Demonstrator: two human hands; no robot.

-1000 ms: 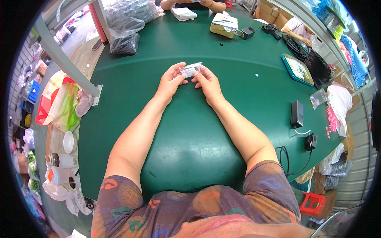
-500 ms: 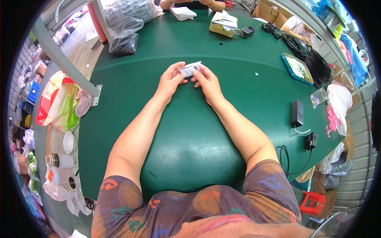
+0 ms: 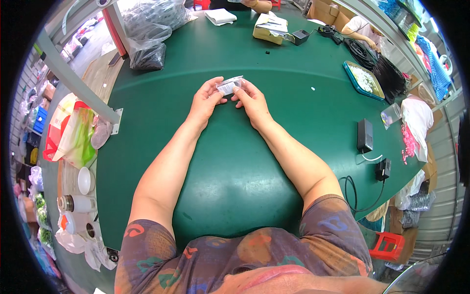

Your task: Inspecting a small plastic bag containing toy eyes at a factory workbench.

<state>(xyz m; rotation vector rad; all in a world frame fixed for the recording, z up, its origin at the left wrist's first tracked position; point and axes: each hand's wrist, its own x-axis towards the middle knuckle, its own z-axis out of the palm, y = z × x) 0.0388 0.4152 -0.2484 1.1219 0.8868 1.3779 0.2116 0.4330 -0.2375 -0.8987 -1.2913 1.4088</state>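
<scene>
The left hand (image 3: 203, 102) pinches the left end of a small clear packet (image 3: 227, 87), which sits between both hands, over the green table (image 3: 235, 147); a light grip there should avoid creasing the plastic. The right hand (image 3: 254, 104) pinches the packet's other end, its thumb probably best kept near the edge so the front stays readable

Holding small clear packet (image 3: 228, 87) in left hand (image 3: 200, 102) and right hand (image 3: 253, 104), over green table (image 3: 235, 166), with blue tray (image 3: 352, 79) of white pieces (image 3: 364, 80) and black box (image 3: 364, 136) off to right.
</scene>
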